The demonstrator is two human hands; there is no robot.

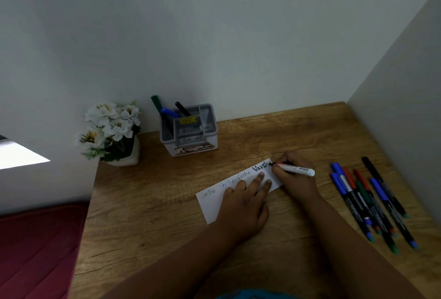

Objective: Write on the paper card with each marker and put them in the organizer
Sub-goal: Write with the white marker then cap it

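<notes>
Right hand (pixel 292 179) curled round a white marker (pixel 296 169), black tip down on the card's (pixel 216 205) far right end, butt pointing right and away from the card. Left hand (pixel 243 205) flat on the card, fingers straight and spread, pressing it to the desk (pixel 155 215), gripping nothing. Card: a long white strip lying aslant, left end nearer the body, right end farther; the same word written along it four times, faint thin strokes on the first three, the second bluish, the fourth thick and black and unfinished right at the tip. Right of the card, well apart: a loose row of markers (pixel 367 203) with dark barrels and blue, red, green and black caps, lying roughly parallel, close to the side wall (pixel 405 107). Beyond the card, near the back wall: a grey organizer (pixel 188 131) with several compartments, three markers standing in its left rear one, green (pixel 155 101), blue (pixel 168 112) and black (pixel 182 108). Left of the organizer, at the desk's far left corner: a white pot of white flowers (pixel 109 129). Bare wood between card and organizer, and more left of the card up to the desk's left edge; beyond that edge, a dark red surface (pixel 35 251) lower down. Walls closing the desk at back and right.
</notes>
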